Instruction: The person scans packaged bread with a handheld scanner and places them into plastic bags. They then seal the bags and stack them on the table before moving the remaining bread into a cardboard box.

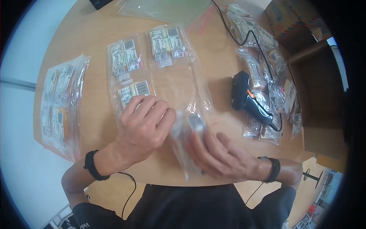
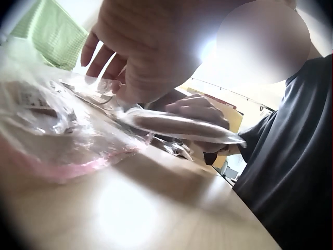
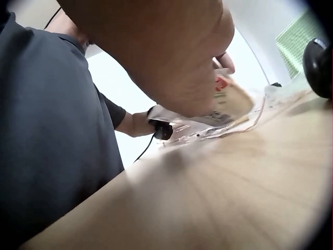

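Note:
A large clear plastic bag (image 1: 177, 82) lies flat in the head view, with several barcode-labelled packets (image 1: 124, 58) in it. My left hand (image 1: 146, 124) is over its near edge, fingers curled; the left wrist view shows thumb and fingertips pinching the plastic (image 2: 112, 86). My right hand (image 1: 221, 154), blurred by motion, grips a small clear packet (image 1: 196, 124) close to the left hand. That packet (image 2: 177, 126) looks flat and brown inside in the left wrist view. Red print shows on the packet (image 3: 222, 85) in the right wrist view.
A filled bag (image 1: 61, 103) of labelled packets lies at the left. To the right, a black barcode scanner (image 1: 249, 99) rests on loose packets (image 1: 251, 68), its cable running to the back. An open cardboard box (image 1: 318, 99) stands beyond them. Clear plastic sheets (image 1: 164, 11) lie at the back.

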Demonstrator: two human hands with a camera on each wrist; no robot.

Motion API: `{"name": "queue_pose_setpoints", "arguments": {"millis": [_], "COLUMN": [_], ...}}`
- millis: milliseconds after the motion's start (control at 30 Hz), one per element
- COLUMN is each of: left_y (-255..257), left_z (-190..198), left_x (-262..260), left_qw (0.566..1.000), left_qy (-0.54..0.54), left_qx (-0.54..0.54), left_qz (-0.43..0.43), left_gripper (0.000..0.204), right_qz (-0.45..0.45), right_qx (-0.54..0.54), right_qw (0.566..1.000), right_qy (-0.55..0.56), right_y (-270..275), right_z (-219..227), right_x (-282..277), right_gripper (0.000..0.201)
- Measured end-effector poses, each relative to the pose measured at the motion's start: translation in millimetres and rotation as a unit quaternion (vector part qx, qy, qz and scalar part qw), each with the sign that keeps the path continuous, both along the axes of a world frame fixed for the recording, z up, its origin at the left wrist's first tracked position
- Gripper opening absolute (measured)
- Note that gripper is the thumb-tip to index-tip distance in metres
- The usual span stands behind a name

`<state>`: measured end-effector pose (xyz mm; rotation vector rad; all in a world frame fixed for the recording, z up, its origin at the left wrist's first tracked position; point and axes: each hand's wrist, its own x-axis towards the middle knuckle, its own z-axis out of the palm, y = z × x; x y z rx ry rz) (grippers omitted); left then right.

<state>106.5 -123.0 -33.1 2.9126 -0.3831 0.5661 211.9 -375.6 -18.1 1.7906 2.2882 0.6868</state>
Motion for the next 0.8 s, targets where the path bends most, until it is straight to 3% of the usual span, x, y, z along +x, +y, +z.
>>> {"name": "queue_pose_setpoints", "arguments": {"millis": [33,100,267,400,467,567,600,700,767,800], "left_y": [0,1,-1,1,1,2,2,3,5,6], "left_z": [-1,-5,-5,-2,-6,-4,-5,-8,-8,-2], "left_x": [-1,-2,-3,-6,-7,-8,-8,-10,-11,-17], "left_qw": [1.000,1.000,1.000,0.998,0.998,0.998,0.999,0.997,0.998,0.998], "left_qy": [-0.005,-0.013,-0.011,0.057,0.042,0.048,0.047,0.078,0.051,0.059], "left_qx": [0.008,0.019,0.018,0.014,0.030,0.021,0.020,0.017,0.014,0.007], "left_qz": [-0.005,-0.007,-0.023,-0.019,-0.018,-0.018,-0.014,-0.017,-0.021,-0.021], "left_gripper": [0.019,0.019,0.020,0.019,0.019,0.020,0.020,0.024,0.042,0.042], "right_qz": [-0.001,-0.096,0.082,0.026,-0.007,-0.017,0.038,0.037,0.023,0.033], "right_qx": [0.003,-0.023,0.067,0.037,0.035,0.045,0.050,0.055,0.055,0.046], "right_qw": [1.000,0.993,0.993,0.995,0.979,0.987,0.988,0.995,0.994,0.998], "right_qy": [0.000,-0.063,-0.050,-0.089,-0.200,-0.153,-0.144,-0.075,-0.090,-0.003], "right_y": [6,19,28,42,50,46,43,45,46,43], "right_z": [-4,-13,-29,-24,-26,-32,-16,-24,-25,-19], "right_x": [-1,0,2,9,19,15,12,2,10,20], "right_gripper": [0.044,0.044,0.020,0.024,0.030,0.043,0.045,0.046,0.044,0.045]}}
